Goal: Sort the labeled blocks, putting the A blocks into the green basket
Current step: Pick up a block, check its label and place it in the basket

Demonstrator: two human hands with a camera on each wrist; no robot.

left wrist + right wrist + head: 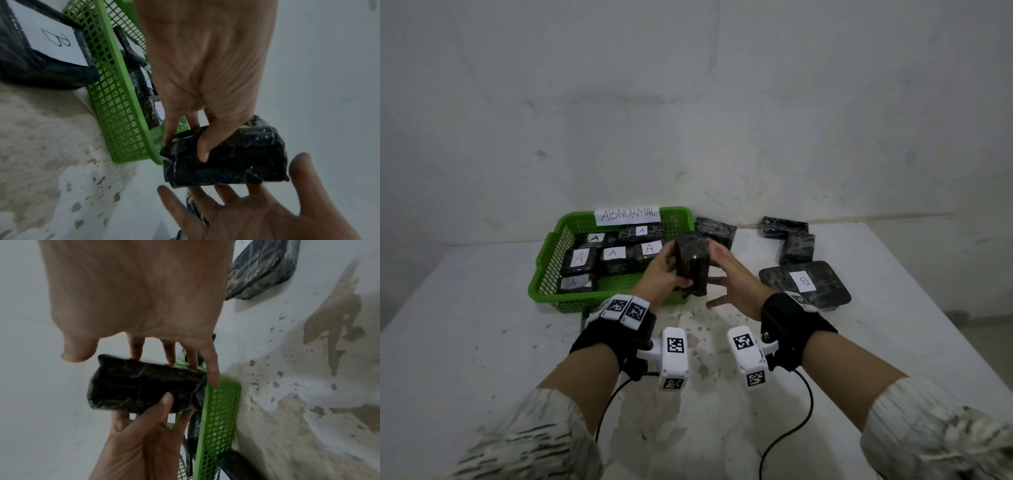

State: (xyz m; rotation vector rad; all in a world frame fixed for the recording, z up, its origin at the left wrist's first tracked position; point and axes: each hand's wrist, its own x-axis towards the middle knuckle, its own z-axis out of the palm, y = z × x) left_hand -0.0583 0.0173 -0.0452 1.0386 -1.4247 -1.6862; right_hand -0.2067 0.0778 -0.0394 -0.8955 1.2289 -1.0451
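Green plastic lattice at far left: green basket, paper tag reading ABNORMAL on its back wall, several black wrapped A blocks lying flat inside. Just right of its near corner, raised clear of the counter, held block, stood on end, long axis near upright, no label visible on any face shown. Left hand gripping it, thumb across the near face, fingers curled behind. Right hand spread and relaxed beside the block's right face, fingertips at or near the wrap; actual contact hard to tell. Basket lying directly left of the block, so left hand nearer for any drop. Glossy crinkled film over dark mottled blocks, rounded corners. Further right, B block flat on chipped white paint, more unlabelled blocks behind.
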